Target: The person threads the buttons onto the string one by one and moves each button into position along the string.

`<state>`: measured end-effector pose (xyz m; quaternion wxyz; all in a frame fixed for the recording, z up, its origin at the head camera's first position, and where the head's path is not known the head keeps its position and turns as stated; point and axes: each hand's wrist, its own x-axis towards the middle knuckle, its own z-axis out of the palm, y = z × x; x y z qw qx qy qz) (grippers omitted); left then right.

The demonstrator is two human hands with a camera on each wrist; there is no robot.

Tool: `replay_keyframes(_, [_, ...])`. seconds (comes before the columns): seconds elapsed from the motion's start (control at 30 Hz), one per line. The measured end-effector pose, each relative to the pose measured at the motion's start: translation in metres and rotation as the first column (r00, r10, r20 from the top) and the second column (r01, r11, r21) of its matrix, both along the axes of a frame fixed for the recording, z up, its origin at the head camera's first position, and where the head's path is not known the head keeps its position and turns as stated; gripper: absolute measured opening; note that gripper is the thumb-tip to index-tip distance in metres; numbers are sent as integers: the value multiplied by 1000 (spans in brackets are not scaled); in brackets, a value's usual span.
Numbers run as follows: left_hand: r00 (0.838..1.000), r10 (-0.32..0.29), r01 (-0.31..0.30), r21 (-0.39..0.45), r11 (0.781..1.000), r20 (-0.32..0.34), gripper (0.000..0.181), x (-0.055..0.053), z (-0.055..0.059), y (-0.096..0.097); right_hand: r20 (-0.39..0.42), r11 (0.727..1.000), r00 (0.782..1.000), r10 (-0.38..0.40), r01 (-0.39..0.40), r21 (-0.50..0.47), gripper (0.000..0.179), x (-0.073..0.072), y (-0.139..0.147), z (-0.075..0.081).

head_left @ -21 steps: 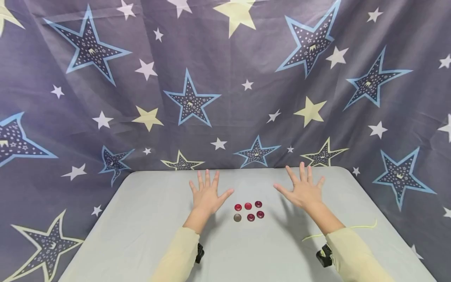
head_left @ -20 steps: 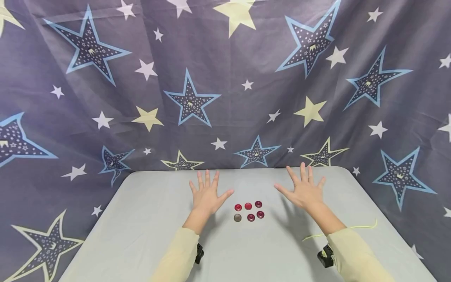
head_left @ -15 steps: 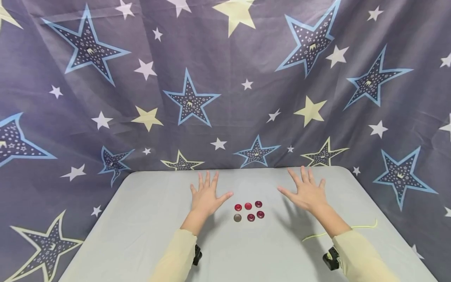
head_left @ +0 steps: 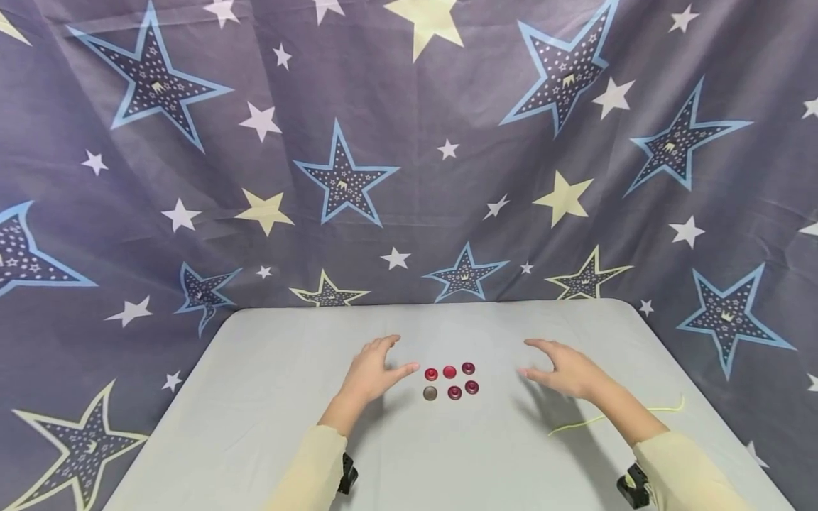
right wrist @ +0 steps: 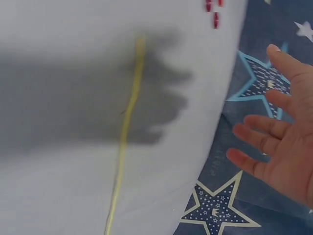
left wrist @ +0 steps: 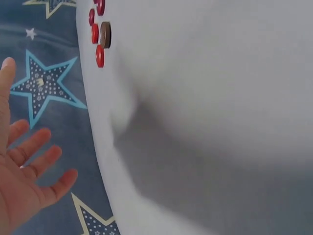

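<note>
My left hand [head_left: 371, 372] hovers over the table, its thumb pointing toward the buttons and its fingers loosely bent with nothing in them. Across from it, my right hand [head_left: 569, 370] is also held above the table, thumb and fingers apart and holding nothing. Between the hands lie two short rows of round buttons: two bright red [head_left: 450, 372], three dark maroon [head_left: 471, 387] and one brown [head_left: 430, 393]. A thin yellow cord [head_left: 578, 426] lies on the table below my right forearm, which hides part of it. The right wrist view shows the cord [right wrist: 128, 112] lengthwise.
A pale grey cloth covers the table [head_left: 255, 397]. Behind and at both sides hangs a dark curtain [head_left: 409, 184] printed with stars. Black wrist cameras [head_left: 634, 485] sit under both sleeves.
Both hands have come down and toward me from a spread, raised pose, and their fingers have relaxed and bent. The right hand has moved slightly right. The buttons and cord lie as before.
</note>
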<state>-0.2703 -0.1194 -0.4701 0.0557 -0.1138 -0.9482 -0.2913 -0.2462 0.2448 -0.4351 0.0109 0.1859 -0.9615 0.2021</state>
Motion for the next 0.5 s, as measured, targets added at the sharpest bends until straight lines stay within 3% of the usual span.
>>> replay_keyframes(0.2, [993,-106,100,94,991,60,66,7,0,-1,69,989,993,98,-104,101,58,15,14,-9])
replay_keyframes(0.5, [977,-195,190,65,980,80,60,17,-12,-5,100,970,977,190,-203,135,40,30,31,-23])
